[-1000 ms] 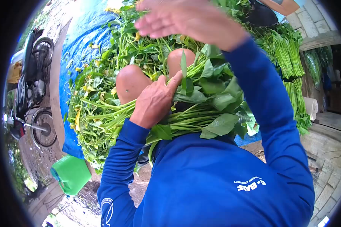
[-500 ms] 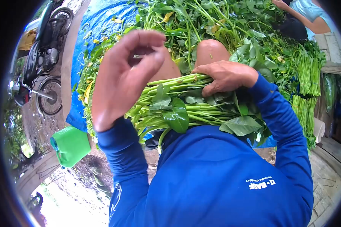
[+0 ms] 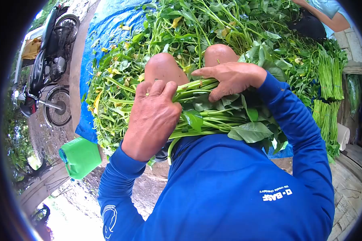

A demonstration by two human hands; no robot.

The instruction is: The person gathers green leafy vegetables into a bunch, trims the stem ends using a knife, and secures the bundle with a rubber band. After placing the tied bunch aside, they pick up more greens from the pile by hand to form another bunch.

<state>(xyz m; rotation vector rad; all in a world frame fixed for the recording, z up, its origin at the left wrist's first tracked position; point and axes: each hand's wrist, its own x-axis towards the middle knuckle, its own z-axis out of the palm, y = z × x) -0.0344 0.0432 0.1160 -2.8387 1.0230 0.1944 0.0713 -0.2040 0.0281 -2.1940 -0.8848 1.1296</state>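
A bunch of water spinach [image 3: 213, 117], long green stems with broad leaves, lies across my lap. My right hand [image 3: 236, 78] is wrapped over its upper stems on the leafy side, thumb and fingers around them. At the cut-stem side, my left hand [image 3: 152, 116] has its fingers curled down on the stems; its fingertips are partly hidden. A large loose heap of water spinach [image 3: 229, 24], with some yellow leaves, spreads in front of my knees.
A blue tarp [image 3: 108, 24] lies beneath the heap. Tied bundles [image 3: 330, 76] lie at the right. A green jug [image 3: 82, 158] stands at the left, with a motorcycle [image 3: 48, 68] beyond. Another person's arm [image 3: 326, 18] shows at the top right.
My left hand has come down from a raised, rounded pinch onto the stems. My right hand stays on the bunch, with only a slight shift.
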